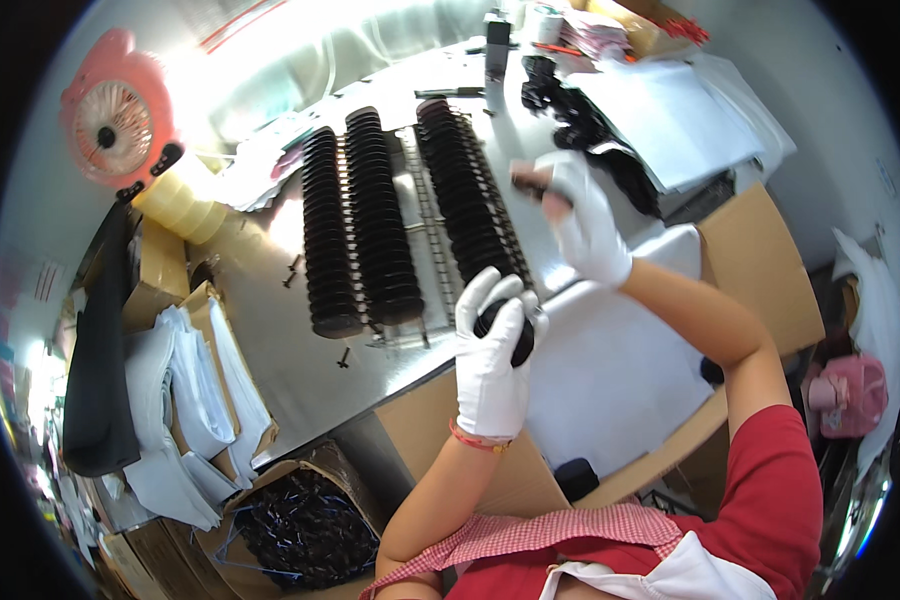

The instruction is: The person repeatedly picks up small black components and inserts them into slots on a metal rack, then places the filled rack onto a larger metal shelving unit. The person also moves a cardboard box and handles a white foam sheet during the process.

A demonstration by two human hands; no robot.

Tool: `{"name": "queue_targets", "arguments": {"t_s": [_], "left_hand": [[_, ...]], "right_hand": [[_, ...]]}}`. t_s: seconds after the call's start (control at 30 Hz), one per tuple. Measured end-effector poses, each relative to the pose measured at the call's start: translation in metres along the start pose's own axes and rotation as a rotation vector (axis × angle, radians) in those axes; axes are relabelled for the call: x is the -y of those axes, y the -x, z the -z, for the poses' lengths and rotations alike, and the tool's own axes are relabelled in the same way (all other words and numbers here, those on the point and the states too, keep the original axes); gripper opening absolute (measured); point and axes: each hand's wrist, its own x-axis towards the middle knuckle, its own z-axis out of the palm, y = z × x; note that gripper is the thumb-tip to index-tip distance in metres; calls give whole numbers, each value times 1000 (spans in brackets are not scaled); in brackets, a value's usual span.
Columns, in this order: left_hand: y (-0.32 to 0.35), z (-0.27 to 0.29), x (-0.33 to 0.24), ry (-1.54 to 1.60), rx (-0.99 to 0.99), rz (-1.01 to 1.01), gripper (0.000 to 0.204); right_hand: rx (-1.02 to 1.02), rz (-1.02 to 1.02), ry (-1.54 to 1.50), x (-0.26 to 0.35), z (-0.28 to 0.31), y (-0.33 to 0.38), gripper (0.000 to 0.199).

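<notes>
My left hand [492,345], in a white glove, is closed round a black round disc-like piece [512,335] just in front of the rows. My right hand [582,215], gloved in white with bare fingertips, is raised to the right of the rows. Motion smears its fingers, and a dark patch between them cannot be made out. Three long rows of black round discs stand in wire racks on the metal table: a left row [330,240], a middle row [378,220] and a right row [460,190]. The left hand covers the right row's near end.
An open cardboard box [770,270] with white sheeting [610,360] lies before me. A pink fan [120,115] and yellow tape rolls [180,205] stand far left. White packing sheets [185,390] fill a left carton. Below, another box holds black parts [305,525]. White paper [675,120] lies far right.
</notes>
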Motion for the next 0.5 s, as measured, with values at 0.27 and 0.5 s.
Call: {"name": "queue_targets", "arguments": {"t_s": [0.27,0.5], "left_hand": [[33,-16,76,116,118,249,50],[92,8,143,-400,304,343,59]], "right_hand": [[453,-151,207,84,65,118,64],[835,-659,130,72,145,186,38]]}}
